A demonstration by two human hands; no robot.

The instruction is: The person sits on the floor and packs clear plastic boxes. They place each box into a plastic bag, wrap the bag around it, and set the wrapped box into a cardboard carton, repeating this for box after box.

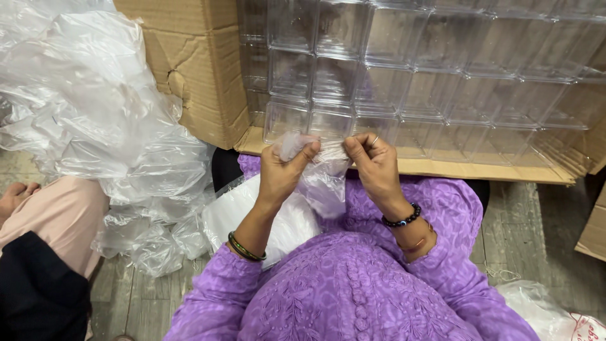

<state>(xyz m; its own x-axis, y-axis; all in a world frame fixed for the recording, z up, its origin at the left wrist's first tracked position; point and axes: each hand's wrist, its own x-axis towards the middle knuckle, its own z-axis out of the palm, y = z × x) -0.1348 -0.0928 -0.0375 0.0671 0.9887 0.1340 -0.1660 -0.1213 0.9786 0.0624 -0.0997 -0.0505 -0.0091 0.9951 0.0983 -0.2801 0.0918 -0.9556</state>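
Between both hands' fingers [307,151]: clear plastic bag [325,180].

I see my left hand [282,169] and my right hand [372,165] up close together. Both pinch the top of a thin clear plastic bag [323,183], and it hangs down between them over my purple lap. Just past my hands lies a big cardboard box [202,69] full of clear plastic boxes [404,69] in neat rows. A heap of crinkly plastic bags [88,113] sits on the left. Another person's pink knee [60,215] is beside that heap.
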